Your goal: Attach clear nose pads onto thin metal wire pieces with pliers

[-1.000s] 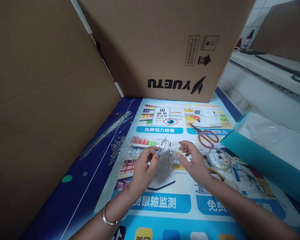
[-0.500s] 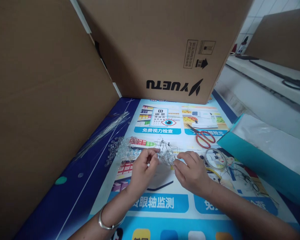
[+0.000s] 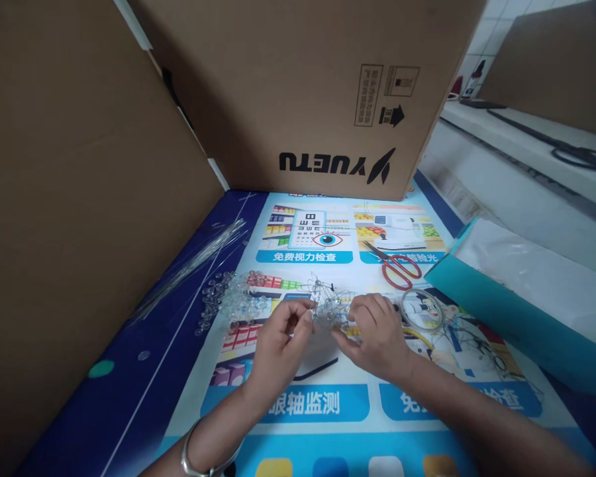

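Note:
A tangled piece of thin silvery wire with clear beads stands on the printed table cover between my hands. My left hand is closed in a pinch at the left edge of this beaded wire piece. At its right side, my right hand has the thumb stretched out beneath the piece and apart from the bent index finger. Whether that thumb touches the wire I cannot tell. Loose clear beads lie in a spread pile left of my left hand.
Straight wires lie in a bundle at the left. Red-handled scissors, a wire coil and loose wire offcuts are on the right. A teal box stands beyond them. Cardboard walls the back and left.
My right thumb has moved away from the index finger, leftward under the wire piece. My left hand stays pinched at it. The whole view has shifted slightly.

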Demonstrator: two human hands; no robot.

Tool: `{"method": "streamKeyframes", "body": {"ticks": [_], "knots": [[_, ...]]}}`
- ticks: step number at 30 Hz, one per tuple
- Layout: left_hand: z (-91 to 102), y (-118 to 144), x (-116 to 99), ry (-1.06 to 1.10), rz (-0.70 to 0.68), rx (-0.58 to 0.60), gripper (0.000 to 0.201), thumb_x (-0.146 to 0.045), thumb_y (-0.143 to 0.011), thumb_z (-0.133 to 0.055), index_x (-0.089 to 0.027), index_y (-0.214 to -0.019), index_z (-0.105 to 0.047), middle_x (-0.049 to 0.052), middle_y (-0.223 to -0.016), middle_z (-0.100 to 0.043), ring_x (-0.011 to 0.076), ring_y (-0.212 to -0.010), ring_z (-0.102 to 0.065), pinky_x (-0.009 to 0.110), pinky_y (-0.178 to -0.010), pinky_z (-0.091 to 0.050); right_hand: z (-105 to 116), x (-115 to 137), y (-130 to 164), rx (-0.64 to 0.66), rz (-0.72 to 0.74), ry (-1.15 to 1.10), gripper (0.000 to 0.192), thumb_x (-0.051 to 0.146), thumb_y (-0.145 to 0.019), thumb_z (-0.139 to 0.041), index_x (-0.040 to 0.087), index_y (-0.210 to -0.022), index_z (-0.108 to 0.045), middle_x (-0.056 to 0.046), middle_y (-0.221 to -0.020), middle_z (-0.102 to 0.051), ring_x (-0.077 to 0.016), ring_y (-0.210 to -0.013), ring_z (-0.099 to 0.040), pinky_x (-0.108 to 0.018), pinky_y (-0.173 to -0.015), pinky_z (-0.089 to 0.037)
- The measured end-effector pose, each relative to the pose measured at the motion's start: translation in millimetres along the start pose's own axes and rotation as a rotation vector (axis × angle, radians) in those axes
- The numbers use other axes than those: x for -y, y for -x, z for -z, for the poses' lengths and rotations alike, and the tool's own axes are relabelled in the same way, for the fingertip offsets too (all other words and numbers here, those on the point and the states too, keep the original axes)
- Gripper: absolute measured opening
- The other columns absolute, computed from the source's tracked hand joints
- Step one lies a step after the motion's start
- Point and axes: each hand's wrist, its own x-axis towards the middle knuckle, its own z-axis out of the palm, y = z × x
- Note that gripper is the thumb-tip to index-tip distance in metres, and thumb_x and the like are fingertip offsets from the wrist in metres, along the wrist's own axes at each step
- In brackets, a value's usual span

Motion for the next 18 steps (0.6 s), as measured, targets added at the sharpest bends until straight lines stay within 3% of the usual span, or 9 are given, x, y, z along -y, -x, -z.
{"method": "streamKeyframes", "body": {"ticks": [10, 18], "knots": [[2.3, -0.1, -4.0, -0.016, 0.0, 0.003, 0.014, -0.025, -0.086, -0.046, -0.017, -0.076, -0.052, 0.007, -0.096, -0.06, 0.0186, -0.099, -0.056, 0.026, -0.072, -0.045, -0.3, -2.2, 5.3, -0.029, -0.034, -0.168, 0.026, 0.024, -0.076, -0.056, 0.017, -0.1, -0.048, -0.01, -0.092, -0.059, -0.0238, -0.089, -0.051, -0.041, -0.078, -0.04], [1.4, 0.8, -4.1, 0.025, 0.044, 0.006, 0.013, -0.026, -0.085, -0.048, -0.017, -0.077, -0.052, 0.007, -0.095, -0.06, 0.0176, -0.092, -0.057, 0.025, -0.067, -0.046, -0.7, -7.3, 6.2, -0.009, -0.147, -0.303, 0.025, 0.018, -0.08, -0.05, 0.019, -0.105, -0.05, -0.007, -0.092, -0.059, -0.0203, -0.087, -0.052, -0.037, -0.077, -0.042]]}}
